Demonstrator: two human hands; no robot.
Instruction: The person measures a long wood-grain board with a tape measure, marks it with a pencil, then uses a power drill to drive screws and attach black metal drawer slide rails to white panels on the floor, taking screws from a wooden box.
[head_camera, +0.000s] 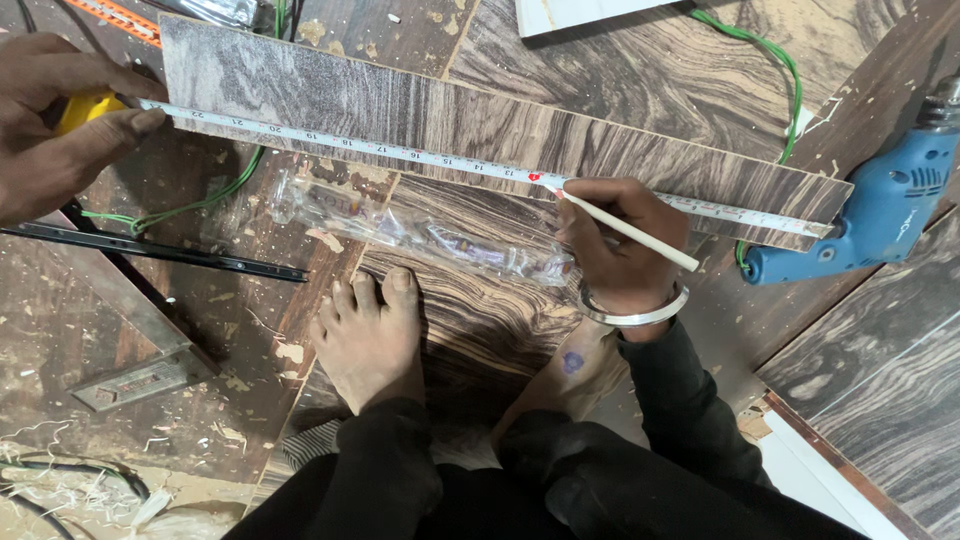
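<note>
A long, clear, crinkled plastic packet (420, 232) lies on the wood-grain floor panel (470, 320) near the middle of the view, just below the narrow brown laminate strip (400, 110), slanting from about ten o'clock down toward four o'clock. Small purple and reddish items show through its film, too blurred to make out. A bare foot (368, 340) sits just beside it at six o'clock, and its right end reaches the right hand (620, 245).

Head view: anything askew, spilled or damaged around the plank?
No damage stands out. The tape measure lies flat along the plank. Wood chips and shavings litter the floor, a clear plastic packet lies loose by the bare foot, and a green wire trails under the plank near the blue drill.
</note>
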